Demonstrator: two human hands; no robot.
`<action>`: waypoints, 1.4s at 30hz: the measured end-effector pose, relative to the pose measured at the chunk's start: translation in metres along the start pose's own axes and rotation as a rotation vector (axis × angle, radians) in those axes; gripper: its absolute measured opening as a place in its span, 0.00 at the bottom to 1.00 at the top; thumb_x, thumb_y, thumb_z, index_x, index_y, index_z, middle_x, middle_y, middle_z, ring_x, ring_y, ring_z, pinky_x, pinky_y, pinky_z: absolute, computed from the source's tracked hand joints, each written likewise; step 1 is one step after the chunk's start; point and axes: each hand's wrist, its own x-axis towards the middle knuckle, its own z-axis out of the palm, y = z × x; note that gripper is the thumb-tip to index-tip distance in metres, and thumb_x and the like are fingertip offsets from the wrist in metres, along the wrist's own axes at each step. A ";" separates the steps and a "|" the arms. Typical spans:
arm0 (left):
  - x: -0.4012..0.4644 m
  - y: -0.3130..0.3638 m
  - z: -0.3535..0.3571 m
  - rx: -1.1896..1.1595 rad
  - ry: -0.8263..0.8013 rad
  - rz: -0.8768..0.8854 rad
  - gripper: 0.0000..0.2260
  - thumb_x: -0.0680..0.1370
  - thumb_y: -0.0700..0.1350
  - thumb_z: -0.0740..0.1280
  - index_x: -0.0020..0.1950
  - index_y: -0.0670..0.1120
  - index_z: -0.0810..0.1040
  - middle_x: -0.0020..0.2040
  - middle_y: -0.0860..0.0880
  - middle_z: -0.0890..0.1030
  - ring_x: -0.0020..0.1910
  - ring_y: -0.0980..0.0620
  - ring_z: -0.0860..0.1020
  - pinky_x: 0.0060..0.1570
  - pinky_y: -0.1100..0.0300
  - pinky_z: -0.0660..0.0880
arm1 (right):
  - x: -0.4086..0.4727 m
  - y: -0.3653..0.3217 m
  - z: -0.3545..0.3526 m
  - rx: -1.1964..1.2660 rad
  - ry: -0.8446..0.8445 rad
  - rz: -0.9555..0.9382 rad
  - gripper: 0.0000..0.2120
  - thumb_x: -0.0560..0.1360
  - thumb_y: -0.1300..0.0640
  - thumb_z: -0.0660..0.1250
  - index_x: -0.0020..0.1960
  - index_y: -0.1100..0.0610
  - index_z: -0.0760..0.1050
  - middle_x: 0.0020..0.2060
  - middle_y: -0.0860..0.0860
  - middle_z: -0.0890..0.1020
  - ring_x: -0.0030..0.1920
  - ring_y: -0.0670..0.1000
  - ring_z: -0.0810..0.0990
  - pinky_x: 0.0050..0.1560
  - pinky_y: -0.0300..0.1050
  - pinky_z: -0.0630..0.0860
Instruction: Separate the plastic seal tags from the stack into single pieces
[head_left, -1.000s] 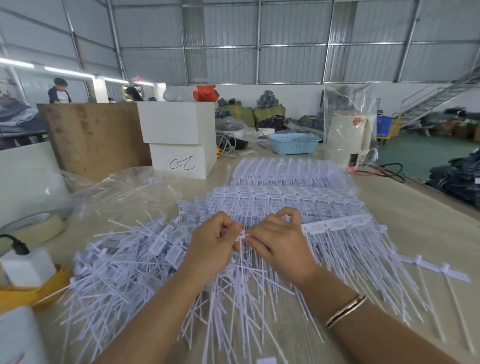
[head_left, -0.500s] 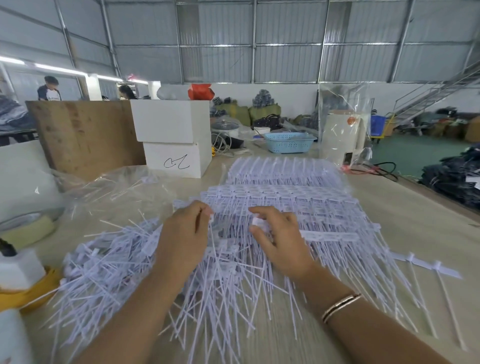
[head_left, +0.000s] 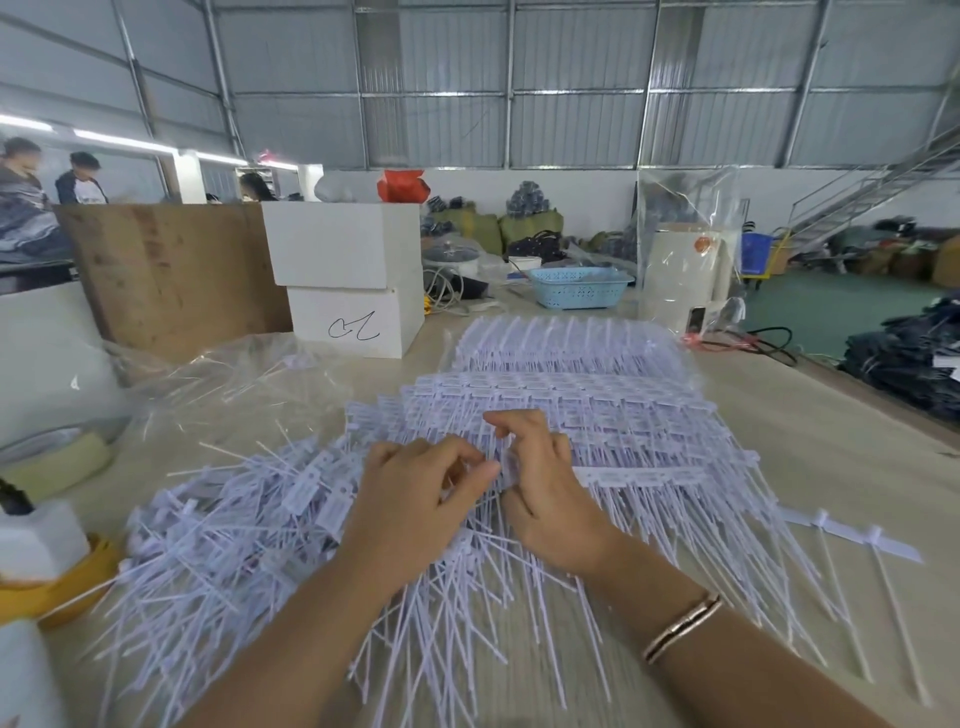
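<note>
On pale wooden table (head_left: 810, 431): tag stack (head_left: 597, 395); metal-walled warehouse behind.

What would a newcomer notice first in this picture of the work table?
First, the great spread of white plastic seal tags covering the middle of the table, with a loose heap of single tags at the left. Then the left hand and right hand, meeting over the stack and pinching a strip of tags. Behind stand two stacked white boxes.

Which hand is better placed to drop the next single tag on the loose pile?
Left hand, probably: the loose pile lies on its side, while the right hand holds the joined strip.
</note>
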 end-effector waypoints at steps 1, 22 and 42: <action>0.001 -0.001 0.001 -0.020 0.004 0.004 0.22 0.73 0.68 0.50 0.46 0.56 0.76 0.36 0.59 0.79 0.37 0.60 0.76 0.51 0.57 0.62 | 0.000 -0.001 0.000 -0.002 -0.011 -0.010 0.35 0.65 0.68 0.52 0.67 0.44 0.52 0.52 0.45 0.62 0.47 0.34 0.66 0.53 0.32 0.55; 0.002 -0.003 0.006 -0.510 0.242 -0.287 0.05 0.79 0.43 0.62 0.44 0.47 0.74 0.34 0.50 0.78 0.25 0.48 0.70 0.27 0.55 0.71 | 0.027 0.003 -0.052 -0.139 -0.272 0.200 0.07 0.77 0.44 0.63 0.45 0.46 0.76 0.36 0.44 0.75 0.36 0.42 0.73 0.36 0.43 0.70; 0.006 -0.015 0.012 -0.373 0.058 -0.260 0.08 0.77 0.47 0.66 0.38 0.54 0.78 0.25 0.58 0.73 0.24 0.59 0.70 0.27 0.69 0.65 | 0.015 0.002 -0.016 -0.039 -0.293 0.275 0.09 0.77 0.48 0.64 0.38 0.41 0.72 0.28 0.44 0.68 0.41 0.42 0.68 0.48 0.47 0.54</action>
